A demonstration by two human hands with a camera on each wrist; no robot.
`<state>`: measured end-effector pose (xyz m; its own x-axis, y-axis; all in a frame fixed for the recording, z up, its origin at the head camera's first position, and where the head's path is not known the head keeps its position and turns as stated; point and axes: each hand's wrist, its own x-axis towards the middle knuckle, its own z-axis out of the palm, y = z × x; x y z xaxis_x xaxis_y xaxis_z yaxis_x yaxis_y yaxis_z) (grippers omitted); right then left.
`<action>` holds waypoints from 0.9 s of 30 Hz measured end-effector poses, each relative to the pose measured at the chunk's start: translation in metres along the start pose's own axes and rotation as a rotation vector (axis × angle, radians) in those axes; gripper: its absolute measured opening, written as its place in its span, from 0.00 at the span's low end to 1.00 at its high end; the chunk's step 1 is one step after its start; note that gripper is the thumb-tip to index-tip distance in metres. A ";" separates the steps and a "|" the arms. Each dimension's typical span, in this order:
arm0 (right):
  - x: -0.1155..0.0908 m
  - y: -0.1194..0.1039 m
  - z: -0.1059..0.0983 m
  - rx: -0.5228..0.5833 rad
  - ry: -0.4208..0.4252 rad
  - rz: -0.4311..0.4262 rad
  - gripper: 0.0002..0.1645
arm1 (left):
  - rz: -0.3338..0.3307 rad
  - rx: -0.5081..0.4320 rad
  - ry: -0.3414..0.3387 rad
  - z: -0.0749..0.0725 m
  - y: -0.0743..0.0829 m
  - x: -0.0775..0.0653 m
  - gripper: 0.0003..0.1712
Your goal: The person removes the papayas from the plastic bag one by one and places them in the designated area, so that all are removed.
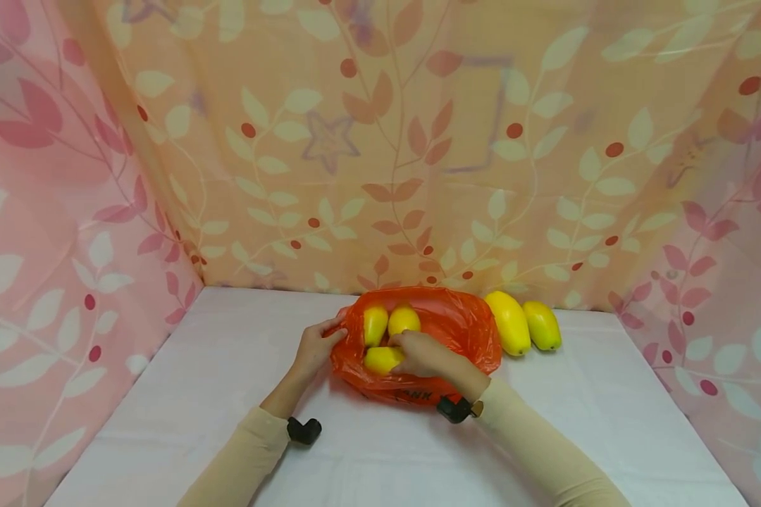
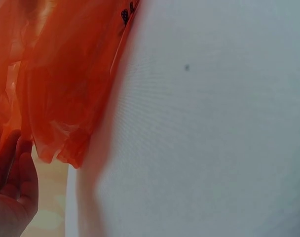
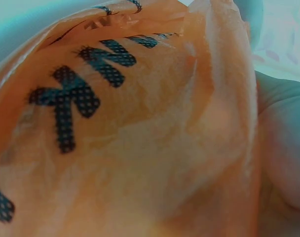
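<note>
White tabletop [image 1: 228, 352]: left hand [image 1: 317, 346] holds red bag [image 1: 463, 327] edge; right hand [image 1: 420, 353], angled down inside, grips yellow fruit [image 1: 380, 360].

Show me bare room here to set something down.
Bare table lies left of the left sleeve; right of the right sleeve, below the two outer fruits; and, smaller, between the sleeves, in front of the red bag. Crowded: inside the bag, where three yellow fruits and the right hand sit, and along its right edge, beside the outer fruits.
</note>
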<state>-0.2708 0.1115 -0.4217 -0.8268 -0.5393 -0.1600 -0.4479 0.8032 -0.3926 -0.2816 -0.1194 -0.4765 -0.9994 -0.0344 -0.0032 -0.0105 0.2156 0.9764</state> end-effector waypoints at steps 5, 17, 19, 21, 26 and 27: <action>-0.001 -0.001 0.000 0.018 -0.013 -0.002 0.27 | -0.006 -0.008 -0.003 0.000 0.000 0.000 0.24; -0.001 -0.001 0.001 0.022 -0.017 -0.019 0.27 | -0.034 -0.011 0.001 -0.001 0.002 -0.002 0.24; -0.002 0.000 0.001 0.021 -0.016 -0.018 0.27 | -0.030 -0.007 0.001 -0.001 0.002 -0.002 0.24; -0.002 0.000 0.001 0.022 -0.015 -0.026 0.27 | -0.026 -0.002 0.002 0.000 0.002 -0.002 0.24; -0.003 0.001 0.001 0.054 -0.009 -0.044 0.25 | -0.031 0.005 0.002 -0.001 0.002 -0.002 0.24; -0.003 0.002 0.001 0.063 -0.008 -0.045 0.25 | -0.029 0.008 0.001 -0.001 0.002 -0.002 0.24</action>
<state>-0.2683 0.1141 -0.4230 -0.8036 -0.5764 -0.1484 -0.4617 0.7610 -0.4557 -0.2796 -0.1199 -0.4748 -0.9986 -0.0419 -0.0307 -0.0393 0.2220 0.9742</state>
